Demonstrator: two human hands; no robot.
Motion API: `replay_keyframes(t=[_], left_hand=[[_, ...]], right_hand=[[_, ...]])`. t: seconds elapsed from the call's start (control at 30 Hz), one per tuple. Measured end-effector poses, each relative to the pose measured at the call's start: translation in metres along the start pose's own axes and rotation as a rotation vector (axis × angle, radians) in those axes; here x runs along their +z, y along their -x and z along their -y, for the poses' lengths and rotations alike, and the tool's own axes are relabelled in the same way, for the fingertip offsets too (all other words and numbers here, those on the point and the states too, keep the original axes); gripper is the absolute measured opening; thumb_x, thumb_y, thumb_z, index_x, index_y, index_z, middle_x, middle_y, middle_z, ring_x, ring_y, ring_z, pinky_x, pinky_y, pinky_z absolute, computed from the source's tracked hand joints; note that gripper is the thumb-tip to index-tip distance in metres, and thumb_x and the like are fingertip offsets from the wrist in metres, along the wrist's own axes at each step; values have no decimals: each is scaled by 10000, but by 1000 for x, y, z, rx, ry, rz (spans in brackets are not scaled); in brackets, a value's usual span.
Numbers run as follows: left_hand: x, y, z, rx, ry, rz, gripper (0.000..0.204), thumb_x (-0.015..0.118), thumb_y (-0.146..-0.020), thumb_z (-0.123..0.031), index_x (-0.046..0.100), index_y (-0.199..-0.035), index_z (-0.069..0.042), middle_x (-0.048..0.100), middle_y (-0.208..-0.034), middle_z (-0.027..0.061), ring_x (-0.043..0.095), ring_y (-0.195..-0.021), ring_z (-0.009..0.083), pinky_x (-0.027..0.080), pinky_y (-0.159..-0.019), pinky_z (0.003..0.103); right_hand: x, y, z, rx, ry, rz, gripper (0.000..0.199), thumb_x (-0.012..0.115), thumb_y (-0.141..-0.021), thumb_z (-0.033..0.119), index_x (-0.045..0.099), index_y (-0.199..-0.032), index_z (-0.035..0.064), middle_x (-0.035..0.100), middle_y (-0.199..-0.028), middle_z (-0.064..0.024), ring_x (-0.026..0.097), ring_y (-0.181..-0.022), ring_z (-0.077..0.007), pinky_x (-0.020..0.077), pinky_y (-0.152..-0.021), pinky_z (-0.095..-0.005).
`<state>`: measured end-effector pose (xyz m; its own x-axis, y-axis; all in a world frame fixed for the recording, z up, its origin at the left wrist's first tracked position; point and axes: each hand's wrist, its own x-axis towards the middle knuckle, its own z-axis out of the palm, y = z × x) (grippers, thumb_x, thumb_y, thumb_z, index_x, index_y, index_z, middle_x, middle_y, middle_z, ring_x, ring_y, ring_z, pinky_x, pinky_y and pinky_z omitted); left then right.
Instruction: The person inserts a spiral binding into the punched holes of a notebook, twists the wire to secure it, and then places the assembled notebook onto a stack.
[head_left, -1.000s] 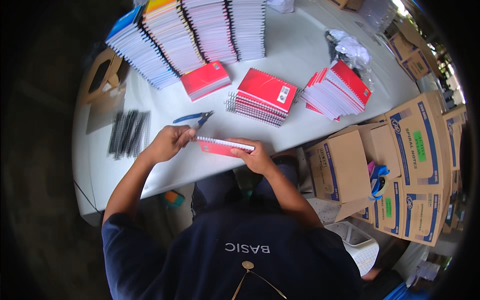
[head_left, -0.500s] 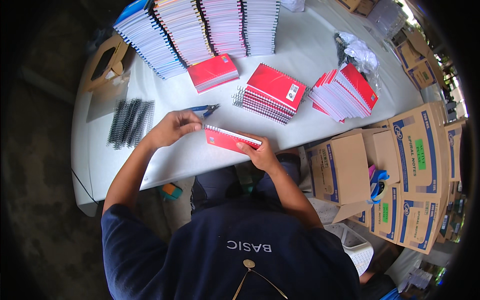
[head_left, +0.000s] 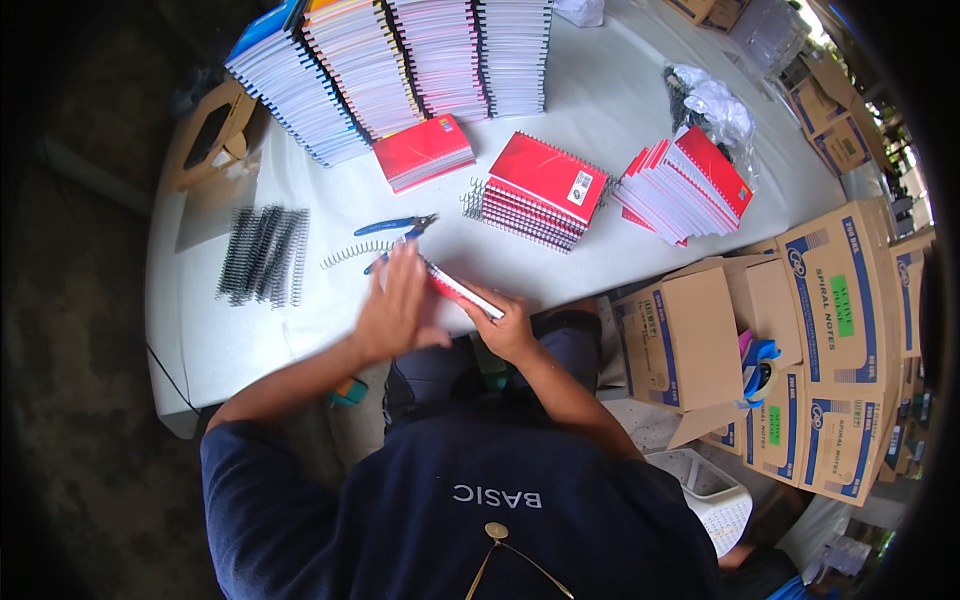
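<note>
My right hand [head_left: 510, 328] grips a small red notebook [head_left: 462, 292] by its near end, above the table's front edge. A thin wire spiral coil [head_left: 350, 252] stretches out to the left beyond the notebook's far end; my left hand hides where the two meet. Slightly blurred, my left hand [head_left: 393, 308] lies against the notebook's left side with its fingers stretched out. Just beyond it are blue-handled cutting pliers [head_left: 392, 226], partly covered by the fingers. Farther off sits a pile of red spiral notebooks [head_left: 545, 175], with coil ends sticking out of its sides.
Loose black coils [head_left: 264, 256] lie at the left. Red notebook stacks [head_left: 425, 152] and fanned red booklets [head_left: 685, 185] rest farther back, before tall piles of bound notebooks [head_left: 430, 60]. Cardboard boxes [head_left: 690, 335] and a white basket [head_left: 715, 505] stand at the right.
My left hand has moved right and nearer, its bent fingers now straightened against the notebook. The notebook has tilted more steeply, and the coil now shows stretching out to the left.
</note>
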<state>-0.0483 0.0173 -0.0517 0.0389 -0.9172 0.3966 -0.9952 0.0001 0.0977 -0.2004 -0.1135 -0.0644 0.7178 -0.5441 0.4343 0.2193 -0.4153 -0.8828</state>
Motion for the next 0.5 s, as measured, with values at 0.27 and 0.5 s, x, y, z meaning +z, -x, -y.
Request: replay_keyframes(t=[0.27,0.5], left_hand=[[-6,-51,12,-214,-109,-439,1102,420,-715,-718,102,-1357,119,84,-1398,361,59,-1290,537,58,-997,647],[14,-20,10,102,-209,-284,1051,387,-726,-742,140,-1377,45,182,-1370,361,102,-1281,541,20,-997,646]], right_hand=[[-6,8,12,-95,163,101,460,549,-703,-73,587,-1145,52,638,-928,-167,612,-666,-310,500,-627,-365],[10,14,-11,-86,55,81,400,583,-778,-2,572,-1165,96,604,-1107,-121,604,-963,-300,487,-814,-363]])
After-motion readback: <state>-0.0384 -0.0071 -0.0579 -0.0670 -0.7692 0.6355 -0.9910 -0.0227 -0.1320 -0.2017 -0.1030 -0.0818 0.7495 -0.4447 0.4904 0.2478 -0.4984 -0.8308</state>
